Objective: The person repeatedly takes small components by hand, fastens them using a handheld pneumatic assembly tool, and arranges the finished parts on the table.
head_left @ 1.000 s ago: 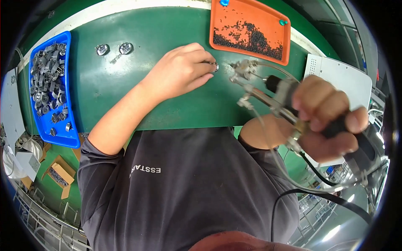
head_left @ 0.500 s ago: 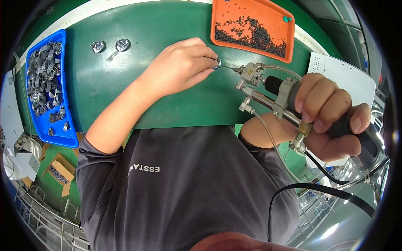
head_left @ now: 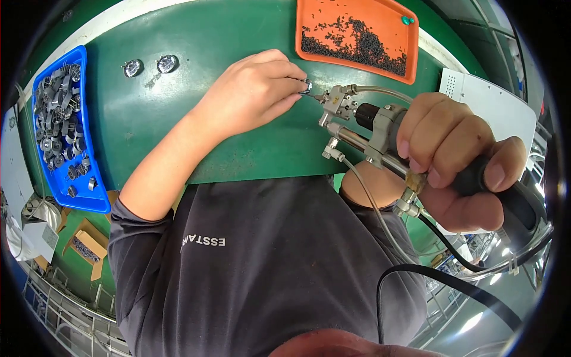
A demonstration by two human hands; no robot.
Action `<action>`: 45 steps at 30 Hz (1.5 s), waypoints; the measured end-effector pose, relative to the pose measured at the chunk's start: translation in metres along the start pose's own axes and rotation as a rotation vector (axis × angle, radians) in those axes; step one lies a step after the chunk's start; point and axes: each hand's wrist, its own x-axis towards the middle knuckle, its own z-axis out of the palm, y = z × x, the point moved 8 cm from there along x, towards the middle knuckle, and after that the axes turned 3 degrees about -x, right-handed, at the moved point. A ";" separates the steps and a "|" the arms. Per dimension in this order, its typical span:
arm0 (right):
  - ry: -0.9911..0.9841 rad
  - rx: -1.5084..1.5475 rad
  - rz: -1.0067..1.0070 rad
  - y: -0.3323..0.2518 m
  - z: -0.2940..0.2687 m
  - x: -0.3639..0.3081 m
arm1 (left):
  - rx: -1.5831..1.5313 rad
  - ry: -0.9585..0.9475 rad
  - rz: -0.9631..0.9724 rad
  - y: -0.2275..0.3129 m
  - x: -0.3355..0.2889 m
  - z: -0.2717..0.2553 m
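A small round metal part point(head_left: 307, 86) is pinched in the fingertips of my left hand point(head_left: 253, 89), just above the green table point(head_left: 178, 119). My right hand point(head_left: 455, 157) is wrapped around a power screwdriver point(head_left: 386, 134) fitted with a metal nose block and thin air hoses. The driver's slim tip touches or nearly touches the part; which of the two I cannot tell. Most of the part is hidden by my fingers. Two similar round parts, a left one point(head_left: 132, 68) and a right one point(head_left: 167, 63), lie at the far left of the table.
An orange tray point(head_left: 309, 58) of small black screw-like pieces sits at the far right. A blue tray point(head_left: 98, 190) heaped with round parts with grey straps stands at the left. Behind my right hand is a white panel point(head_left: 505, 113). A black cable point(head_left: 440, 276) loops below the driver.
My right hand has moved the screwdriver left, bringing its tip up to the part. My left hand still grips the part and has barely shifted. The whole view has shifted slightly.
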 end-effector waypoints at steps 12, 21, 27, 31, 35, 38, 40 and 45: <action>-0.025 0.015 -0.005 0.006 0.006 0.009 | 0.004 0.012 -0.002 -0.004 -0.001 -0.004; 0.119 -0.008 -0.131 0.002 0.016 0.013 | 0.128 -0.017 -0.015 0.005 -0.003 0.004; 0.324 -0.020 -0.319 -0.043 -0.019 -0.015 | 0.589 0.177 -0.157 0.020 -0.051 -0.123; 0.334 -0.025 -0.353 -0.023 -0.013 -0.011 | 1.091 0.522 -0.577 0.005 -0.153 -0.266; 0.305 -0.054 -0.307 -0.031 -0.020 -0.004 | 1.236 0.588 -0.536 0.003 -0.156 -0.296; 0.320 -0.030 -0.304 -0.027 -0.022 -0.004 | 0.793 0.605 -0.333 -0.042 -0.075 -0.264; 0.350 -0.042 -0.300 -0.031 -0.026 -0.005 | 0.661 0.361 -0.123 -0.069 0.033 -0.212; 0.358 0.048 -0.336 -0.029 -0.017 -0.002 | 0.620 0.154 -0.120 -0.195 0.161 -0.142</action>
